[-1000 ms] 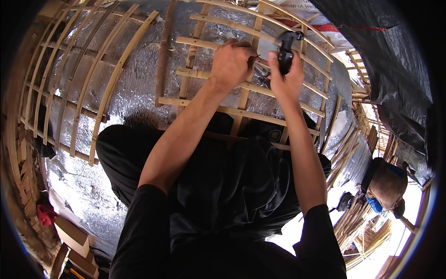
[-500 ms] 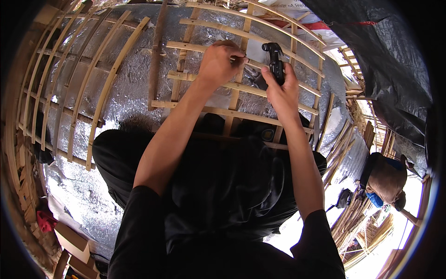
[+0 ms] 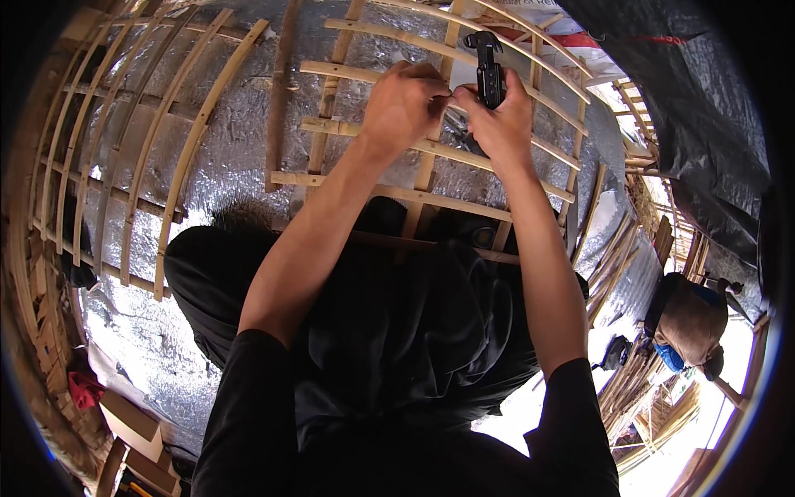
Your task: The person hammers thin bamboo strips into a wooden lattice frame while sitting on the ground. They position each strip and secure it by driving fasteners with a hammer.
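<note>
A grid of wooden battens [image 3: 389, 192] lies over shiny silver foil sheeting [image 3: 224, 149]. My right hand [image 3: 499, 116] is shut on a black hammer [image 3: 487, 66], its head pointing up and away from me. My left hand [image 3: 403, 99] is closed just left of it, fingertips pinched together against a batten where two battens cross; whatever it pinches is too small to see. The two hands nearly touch. My legs in black trousers [image 3: 389, 331] are folded below them on the battens.
Another person [image 3: 689, 319] crouches far down at the right among loose wooden strips [image 3: 629, 389]. Black sheeting [image 3: 704, 124] hangs at the upper right. Cardboard boxes [image 3: 132, 427] and a red cloth [image 3: 83, 388] lie at the lower left.
Both hands have stayed together at the batten crossing. The hammer head has tipped more upright in my right hand, and the view has shifted slightly down.
</note>
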